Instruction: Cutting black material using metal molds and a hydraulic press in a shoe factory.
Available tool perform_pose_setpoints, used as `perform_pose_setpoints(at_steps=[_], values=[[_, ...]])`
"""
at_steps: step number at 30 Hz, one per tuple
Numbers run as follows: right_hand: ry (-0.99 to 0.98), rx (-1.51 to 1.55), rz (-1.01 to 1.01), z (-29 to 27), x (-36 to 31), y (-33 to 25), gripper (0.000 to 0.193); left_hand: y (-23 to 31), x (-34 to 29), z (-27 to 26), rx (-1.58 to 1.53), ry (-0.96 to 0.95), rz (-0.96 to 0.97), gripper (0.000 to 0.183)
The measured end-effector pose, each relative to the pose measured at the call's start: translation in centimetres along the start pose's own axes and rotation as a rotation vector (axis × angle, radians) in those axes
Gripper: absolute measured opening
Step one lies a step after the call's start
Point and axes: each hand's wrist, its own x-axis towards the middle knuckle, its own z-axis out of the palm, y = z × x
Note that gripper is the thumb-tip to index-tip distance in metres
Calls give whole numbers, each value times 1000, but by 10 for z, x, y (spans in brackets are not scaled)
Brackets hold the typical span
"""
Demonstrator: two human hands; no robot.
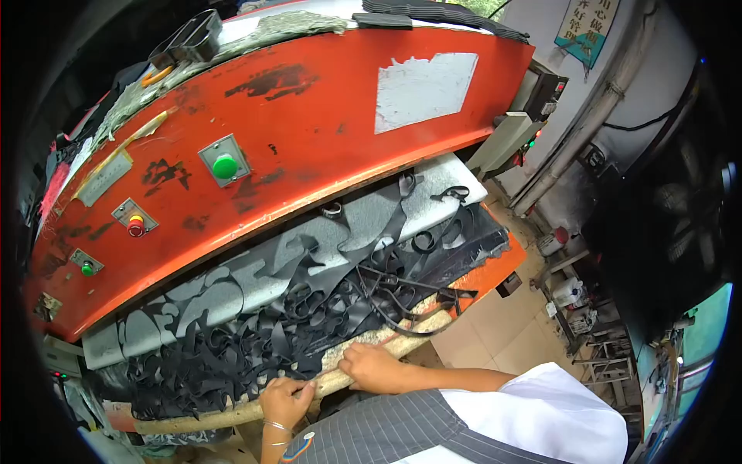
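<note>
My left hand (pixel 286 401) is closed at the pale, worn rail (pixel 220 417) along the machine bed's near edge, its fingers curled in beside a heap of black cut scraps (pixel 216 363). To its right, my right hand (pixel 375 366) lies over the same rail with its fingers bent and pressed together. Whatever is inside either hand is too small or hidden to name. Curved black strips (pixel 398 298) loop over the rail beyond my right hand. Behind the heap, a grey-white cutting board (pixel 267 290) carries black sheet material with cut-out shapes.
The red machine beam (pixel 325 108) spans the far side, with a large green button (pixel 225 166) and a red knob (pixel 136 225). An orange bed end (pixel 495 271) juts out at right. Tools and bottles stand near a shelf frame (pixel 568 298) on the tiled floor (pixel 495 332).
</note>
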Motion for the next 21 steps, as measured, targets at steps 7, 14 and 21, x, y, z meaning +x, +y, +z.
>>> perform_pose_setpoints(at_steps=[7, 14, 21], values=[[-233, 128, -23, -98, 60, 77, 22, -7, 67, -7, -98, -256, -83, 26], [233, -531, -487, -86, 193, 229, 41, 22, 267, 75, -115, 11, 173, 50], [152, -261, -586, -82, 196, 260, 27, -5, 280, 130, 334, -60, 120, 60]])
